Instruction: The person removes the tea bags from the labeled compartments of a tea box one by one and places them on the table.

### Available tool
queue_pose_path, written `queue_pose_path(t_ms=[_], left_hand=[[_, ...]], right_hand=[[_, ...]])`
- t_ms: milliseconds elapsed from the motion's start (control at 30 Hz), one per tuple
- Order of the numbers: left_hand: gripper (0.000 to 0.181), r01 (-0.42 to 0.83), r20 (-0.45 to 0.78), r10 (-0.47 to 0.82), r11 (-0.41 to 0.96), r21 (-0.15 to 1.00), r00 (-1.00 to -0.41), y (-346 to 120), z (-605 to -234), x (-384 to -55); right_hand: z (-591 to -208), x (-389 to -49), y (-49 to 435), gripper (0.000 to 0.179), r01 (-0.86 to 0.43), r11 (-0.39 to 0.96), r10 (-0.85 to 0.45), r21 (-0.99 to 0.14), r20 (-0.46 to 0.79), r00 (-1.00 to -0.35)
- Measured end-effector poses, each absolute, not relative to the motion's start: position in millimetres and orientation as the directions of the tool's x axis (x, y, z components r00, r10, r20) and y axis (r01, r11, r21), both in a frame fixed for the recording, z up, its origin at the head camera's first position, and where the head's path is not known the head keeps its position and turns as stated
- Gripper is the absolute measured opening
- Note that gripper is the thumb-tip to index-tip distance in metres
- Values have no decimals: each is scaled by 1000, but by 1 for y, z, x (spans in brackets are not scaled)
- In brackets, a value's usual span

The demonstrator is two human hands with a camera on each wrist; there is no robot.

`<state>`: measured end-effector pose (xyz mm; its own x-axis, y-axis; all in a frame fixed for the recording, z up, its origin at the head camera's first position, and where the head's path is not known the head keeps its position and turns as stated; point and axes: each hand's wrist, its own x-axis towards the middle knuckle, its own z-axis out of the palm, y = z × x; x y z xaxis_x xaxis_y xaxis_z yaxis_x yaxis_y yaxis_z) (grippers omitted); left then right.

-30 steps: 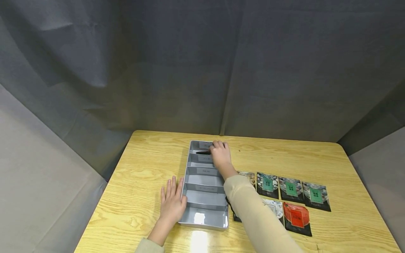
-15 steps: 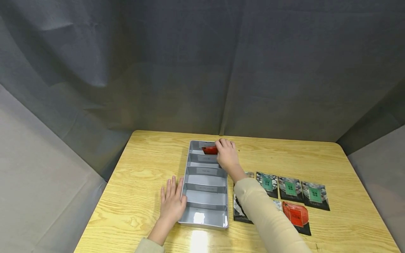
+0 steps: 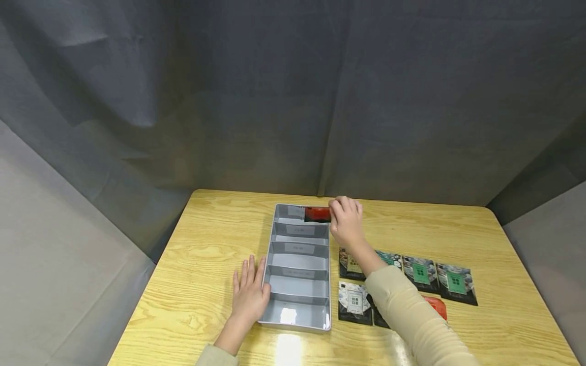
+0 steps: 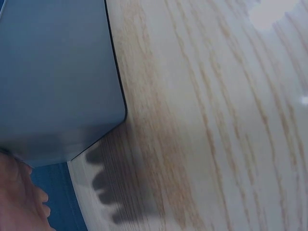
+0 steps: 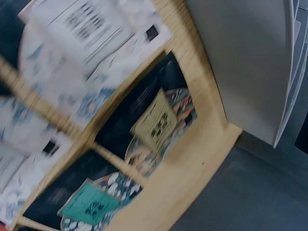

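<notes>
A grey divided tray [image 3: 297,282] with labelled compartments lies on the wooden table. Over the right end of its farthest compartment, my right hand [image 3: 346,218] grips a red and black packet [image 3: 317,214] by its right side. The packet's red face shows in the head view; the fingers partly cover its edge. My left hand [image 3: 249,295] lies with straight fingers along the tray's left side, the thumb right at the rim. In the left wrist view, only some fingers [image 4: 19,197] show beside the tray wall [image 4: 62,72].
Right of the tray lie rows of flat packets: a yellow-labelled one [image 5: 156,125], green-labelled ones [image 3: 420,273], white ones [image 3: 354,302] and a red one [image 3: 437,306] partly behind the right sleeve [image 3: 412,310]. A dark curtain [image 3: 256,101] hangs behind the table.
My right hand has moved to the right along the farthest compartment with the packet, which now shows its red face instead of a thin dark edge. The left hand has stayed still.
</notes>
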<state>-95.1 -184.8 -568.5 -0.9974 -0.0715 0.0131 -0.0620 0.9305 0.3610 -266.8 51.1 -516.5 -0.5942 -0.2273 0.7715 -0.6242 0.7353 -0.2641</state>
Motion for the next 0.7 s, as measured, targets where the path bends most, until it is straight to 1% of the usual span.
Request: queue_pose_path(t_ms=[100, 300, 400, 600, 700], left_hand=[[58, -61, 12, -70, 931, 361, -998, -185, -569, -96], [58, -61, 11, -70, 928, 367, -998, -185, -569, -95], [58, -62, 8, -70, 930, 363, -997, -185, -568, -96], [57, -54, 6, -59, 938, 343, -998, -185, -568, -97], [57, -58, 0, -62, 941, 334, -998, -184, -568, -97]], right_hand=[[-512, -260, 63, 9, -643, 718, -204, -268, 802, -562], [-509, -243, 89, 10, -668, 693, -179, -271, 832, -525], [-510, -233, 105, 13, -667, 693, -183, -272, 829, -528], [-512, -216, 142, 32, -660, 704, -188, -264, 826, -531], [-511, -208, 162, 36, -650, 707, -173, -279, 823, -541]])
